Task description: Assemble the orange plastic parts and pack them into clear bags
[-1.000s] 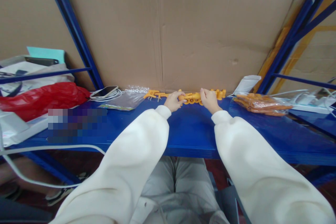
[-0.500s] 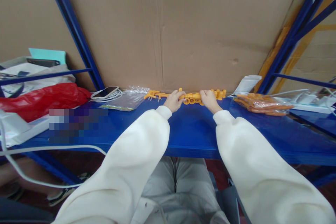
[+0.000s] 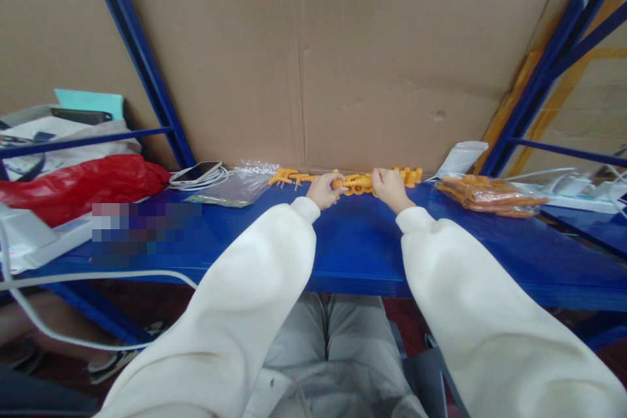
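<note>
A row of orange plastic parts (image 3: 360,181) lies along the back of the blue shelf (image 3: 362,248), against the cardboard sheet (image 3: 343,72). My left hand (image 3: 323,191) is closed on the left part of this row. My right hand (image 3: 389,187) is closed on the right part, fingers curled over the pieces. More orange pieces (image 3: 287,176) stick out to the left of my left hand, and others (image 3: 410,175) to the right of my right hand. Both arms wear cream sleeves.
A clear bag of orange parts (image 3: 490,194) lies at the right. An empty clear bag (image 3: 235,188), a phone (image 3: 196,172) on white cables and a red bag (image 3: 78,183) lie at the left. Blue rack posts (image 3: 142,65) flank the cardboard.
Both hands stay on the orange parts; the fingers have shifted slightly, and the left hand's grip on the piece has turned a little.
</note>
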Demonstrator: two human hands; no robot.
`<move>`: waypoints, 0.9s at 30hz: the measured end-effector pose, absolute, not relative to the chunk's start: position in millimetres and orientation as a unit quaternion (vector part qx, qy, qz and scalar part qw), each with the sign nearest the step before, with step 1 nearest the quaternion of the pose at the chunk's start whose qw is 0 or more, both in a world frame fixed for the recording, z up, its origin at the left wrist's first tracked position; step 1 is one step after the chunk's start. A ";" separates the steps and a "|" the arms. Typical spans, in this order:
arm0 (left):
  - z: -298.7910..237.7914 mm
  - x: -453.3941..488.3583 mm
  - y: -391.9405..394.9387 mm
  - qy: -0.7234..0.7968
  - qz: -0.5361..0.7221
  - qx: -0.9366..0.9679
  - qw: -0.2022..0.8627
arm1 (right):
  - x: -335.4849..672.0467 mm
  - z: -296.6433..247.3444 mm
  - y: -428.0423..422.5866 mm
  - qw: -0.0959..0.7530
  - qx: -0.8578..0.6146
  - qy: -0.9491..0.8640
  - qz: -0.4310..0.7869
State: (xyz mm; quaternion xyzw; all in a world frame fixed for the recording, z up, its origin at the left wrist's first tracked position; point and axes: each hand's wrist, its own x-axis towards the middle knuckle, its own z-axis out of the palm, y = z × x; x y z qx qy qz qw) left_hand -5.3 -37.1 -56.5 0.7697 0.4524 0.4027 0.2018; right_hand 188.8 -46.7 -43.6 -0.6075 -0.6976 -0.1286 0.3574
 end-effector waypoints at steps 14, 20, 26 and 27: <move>-62.1 -11.5 -30.0 0.390 0.399 0.827 -0.071 | 186.5 -43.9 -43.8 0.438 -0.610 -0.656 0.082; -65.5 -10.0 -23.1 0.404 0.426 0.809 -0.010 | 190.3 -51.4 -44.1 0.499 -0.540 -0.678 -0.002; -65.0 -9.3 -24.0 0.401 0.434 0.806 0.037 | 194.2 -54.7 -42.9 0.463 -0.541 -0.698 -0.075; -64.7 -9.1 -24.6 0.404 0.434 0.804 0.041 | 193.9 -55.2 -42.9 0.457 -0.546 -0.698 -0.080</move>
